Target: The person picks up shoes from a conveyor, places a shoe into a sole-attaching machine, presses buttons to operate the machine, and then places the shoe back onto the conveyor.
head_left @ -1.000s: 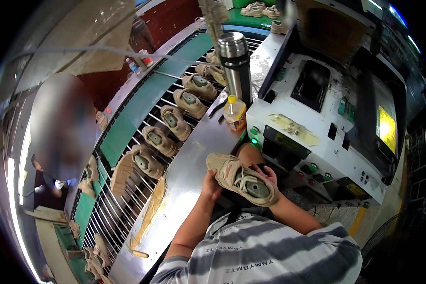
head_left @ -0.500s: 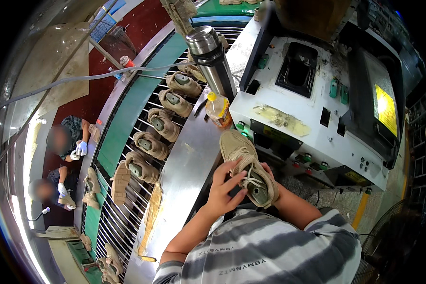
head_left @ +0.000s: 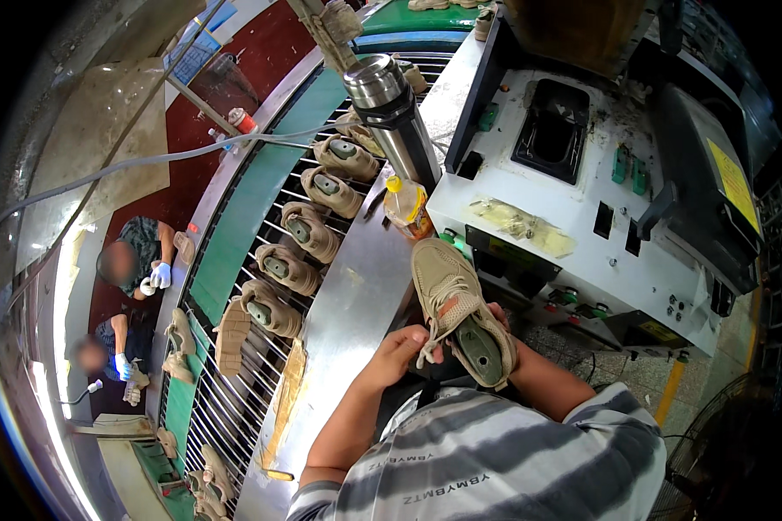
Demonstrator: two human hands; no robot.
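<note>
A tan lace-up shoe (head_left: pixel 450 280) is held in front of my body, toe pointing away and its opening with a dark green insole toward me. My right hand (head_left: pixel 500 318) grips it from the right side; most of those fingers are hidden behind the shoe. My left hand (head_left: pixel 401 354) is closed in a pinch on the shoelace (head_left: pixel 429 347), pulled out to the left of the shoe's opening. Something skin-toned shows under the laces, perhaps a fingertip.
At left, several tan shoes (head_left: pixel 288 269) stand on a curved roller conveyor (head_left: pixel 256 365). A steel thermos (head_left: pixel 395 122) and a yellow-capped bottle (head_left: pixel 406 208) stand beside a white machine (head_left: pixel 530 195). Two gloved co-workers (head_left: pixel 139 260) are across the conveyor. A metal ledge (head_left: pixel 347 286) runs alongside me.
My left hand has moved from over the laces to the shoe's left side, drawing the shoelace out with it. A far co-worker's hands have shifted.
</note>
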